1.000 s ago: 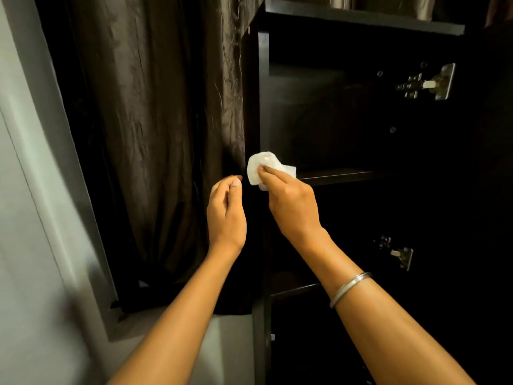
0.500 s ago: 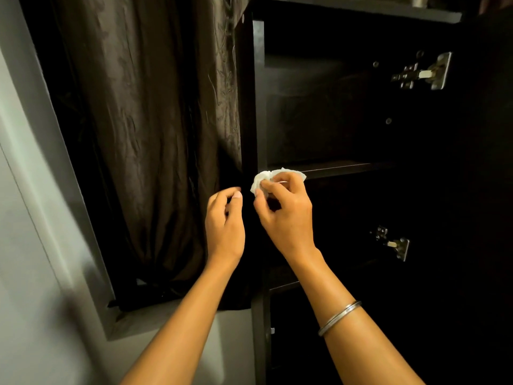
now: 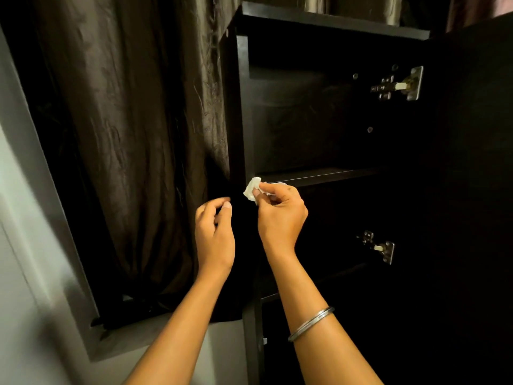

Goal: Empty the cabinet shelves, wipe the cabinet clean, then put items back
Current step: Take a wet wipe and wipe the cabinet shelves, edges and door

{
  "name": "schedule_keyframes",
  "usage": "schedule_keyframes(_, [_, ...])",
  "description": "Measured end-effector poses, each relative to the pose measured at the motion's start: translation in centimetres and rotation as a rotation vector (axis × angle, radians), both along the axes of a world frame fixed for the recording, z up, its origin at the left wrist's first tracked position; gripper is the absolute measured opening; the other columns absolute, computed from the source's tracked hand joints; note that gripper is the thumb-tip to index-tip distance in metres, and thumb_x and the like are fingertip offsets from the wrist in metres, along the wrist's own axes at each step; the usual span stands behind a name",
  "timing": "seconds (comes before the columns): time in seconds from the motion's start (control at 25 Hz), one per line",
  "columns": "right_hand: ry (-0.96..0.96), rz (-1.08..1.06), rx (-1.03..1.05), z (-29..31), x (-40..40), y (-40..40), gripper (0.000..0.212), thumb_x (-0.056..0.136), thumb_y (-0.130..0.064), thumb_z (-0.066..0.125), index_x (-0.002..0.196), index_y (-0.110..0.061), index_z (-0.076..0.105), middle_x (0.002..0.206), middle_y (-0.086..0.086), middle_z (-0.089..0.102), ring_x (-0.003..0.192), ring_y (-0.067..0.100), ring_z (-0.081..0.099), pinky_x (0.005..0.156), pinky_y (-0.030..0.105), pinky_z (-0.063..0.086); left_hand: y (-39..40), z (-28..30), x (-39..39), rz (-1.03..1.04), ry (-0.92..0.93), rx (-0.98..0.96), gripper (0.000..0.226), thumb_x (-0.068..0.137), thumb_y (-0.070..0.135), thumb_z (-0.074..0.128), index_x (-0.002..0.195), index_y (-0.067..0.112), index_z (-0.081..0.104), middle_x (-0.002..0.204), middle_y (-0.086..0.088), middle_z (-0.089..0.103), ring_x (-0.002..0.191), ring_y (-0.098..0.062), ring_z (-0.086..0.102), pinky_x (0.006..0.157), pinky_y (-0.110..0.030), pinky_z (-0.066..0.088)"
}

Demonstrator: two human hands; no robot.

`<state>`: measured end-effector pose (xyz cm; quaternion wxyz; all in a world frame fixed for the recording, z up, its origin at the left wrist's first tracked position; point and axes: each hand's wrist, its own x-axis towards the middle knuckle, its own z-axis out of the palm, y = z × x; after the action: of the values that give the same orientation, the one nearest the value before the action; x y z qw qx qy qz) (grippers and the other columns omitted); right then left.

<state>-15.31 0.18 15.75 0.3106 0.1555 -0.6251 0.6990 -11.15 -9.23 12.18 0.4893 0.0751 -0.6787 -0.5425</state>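
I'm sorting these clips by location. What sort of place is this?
Probably a room in a home: a tall dark cabinet with its door open stands beside a long brown curtain and a pale wall.

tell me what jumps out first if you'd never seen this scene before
The crumpled white wipe stands out most, pinched in the right hand against the front left edge of the tall black wooden cabinet, level with its dark middle shelf. Next come the two shiny metal door hinges on the cabinet's right side. The left hand is just left of the wipe, loosely curled, holding nothing, before the dark brown crinkled curtain.
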Motion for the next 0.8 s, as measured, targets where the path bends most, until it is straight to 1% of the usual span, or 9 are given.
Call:
schedule_keyframes(0.04, [0.035, -0.013, 0.042, 0.3, 0.0, 0.2, 0.011, 0.083, -0.024, 0.078, 0.089, -0.031, 0.074, 0.092, -0.017, 0.064, 0.087, 0.004, 0.064, 0.075, 0.025, 0.057, -0.1, 0.1, 0.2, 0.004, 0.008, 0.004, 0.019, 0.101, 0.033, 0.052, 0.111, 0.032, 0.067, 0.121, 0.015, 0.055, 0.106, -0.007, 0.062, 0.095, -0.036, 0.054])
schedule_keyframes(0.16, [0.19, 0.029, 0.063, 2.5, 0.1, 0.6, 0.008, 0.084, -0.019, 0.078, 0.091, -0.023, 0.076, 0.091, -0.013, 0.062, 0.081, 0.002, 0.063, 0.067, 0.014, 0.052, -0.5, 0.3, 0.4, 0.012, 0.023, 0.015, 0.018, 0.101, 0.032, 0.052, 0.11, 0.031, 0.067, 0.122, 0.012, 0.055, 0.105, -0.008, 0.062, 0.094, -0.036, 0.054])
schedule_keyframes(0.28, [0.273, -0.04, 0.19, 3.3, -0.2, -0.2, 0.013, 0.086, -0.02, 0.076, 0.098, -0.016, 0.077, 0.086, -0.008, 0.062, 0.074, 0.004, 0.062, 0.064, 0.018, 0.054, -1.0, 0.3, 0.5, 0.013, 0.014, 0.023, 0.019, 0.1, 0.033, 0.052, 0.111, 0.029, 0.068, 0.123, 0.01, 0.055, 0.105, -0.009, 0.063, 0.093, -0.036, 0.054])
schedule_keyframes(0.36, [0.261, -0.068, 0.243, 0.6, -0.2, -0.4, 0.01, 0.086, -0.021, 0.076, 0.095, -0.016, 0.077, 0.079, -0.008, 0.062, 0.069, 0.005, 0.061, 0.062, 0.023, 0.054, -1.1, 0.0, 0.7, 0.019, 0.012, 0.021, 0.02, 0.1, 0.032, 0.053, 0.112, 0.028, 0.068, 0.124, 0.009, 0.054, 0.103, -0.01, 0.063, 0.092, -0.035, 0.055])
schedule_keyframes(0.44, [0.178, -0.037, 0.253, -2.6, 0.5, 0.2, 0.002, 0.086, -0.019, 0.077, 0.087, -0.018, 0.076, 0.075, -0.01, 0.061, 0.066, 0.005, 0.061, 0.06, 0.028, 0.055, -1.2, -0.4, 0.9, 0.019, -0.002, 0.022, 0.02, 0.1, 0.031, 0.054, 0.113, 0.026, 0.068, 0.124, 0.01, 0.053, 0.101, -0.01, 0.064, 0.089, -0.035, 0.055])
schedule_keyframes(0.52, [0.109, -0.007, 0.232, -3.1, 0.7, 0.5, 0.009, 0.082, -0.016, 0.079, 0.077, -0.019, 0.073, 0.077, -0.011, 0.061, 0.068, 0.004, 0.061, 0.062, 0.027, 0.055, -1.4, -0.8, 1.0, 0.02, -0.023, 0.018, 0.019, 0.099, 0.031, 0.055, 0.112, 0.027, 0.068, 0.123, 0.011, 0.052, 0.099, -0.011, 0.064, 0.088, -0.035, 0.056])
schedule_keyframes(0.64, [0.114, 0.007, 0.139, 3.0, -0.3, 0.4, 0.013, 0.076, -0.016, 0.083, 0.072, -0.019, 0.071, 0.079, -0.01, 0.063, 0.071, 0.003, 0.061, 0.064, 0.015, 0.05, -1.9, -0.5, 1.1, 0.021, -0.031, 0.019, 0.016, 0.099, 0.029, 0.056, 0.11, 0.029, 0.067, 0.123, 0.011, 0.052, 0.098, -0.012, 0.065, 0.087, -0.035, 0.056])
schedule_keyframes(0.72, [0.204, -0.006, 0.089, 8.9, -1.0, 0.1, 0.006, 0.077, -0.018, 0.081, 0.077, -0.021, 0.075, 0.077, -0.011, 0.068, 0.072, 0.002, 0.065, 0.068, 0.019, 0.054, -2.1, 0.1, 1.3, 0.012, -0.019, 0.01, 0.015, 0.099, 0.026, 0.056, 0.109, 0.029, 0.067, 0.122, 0.01, 0.052, 0.097, -0.013, 0.065, 0.085, -0.032, 0.055])
schedule_keyframes(0.8, [0.343, -0.085, 0.043, 14.7, -1.8, -0.5, 0.003, 0.078, -0.02, 0.078, 0.078, -0.023, 0.078, 0.074, -0.012, 0.07, 0.072, 0.001, 0.066, 0.07, 0.025, 0.056, -1.8, 0.9, 1.5, -0.015, -0.005, 0.011, 0.015, 0.099, 0.024, 0.056, 0.11, 0.029, 0.066, 0.123, 0.009, 0.051, 0.095, -0.015, 0.065, 0.081, -0.025, 0.053])
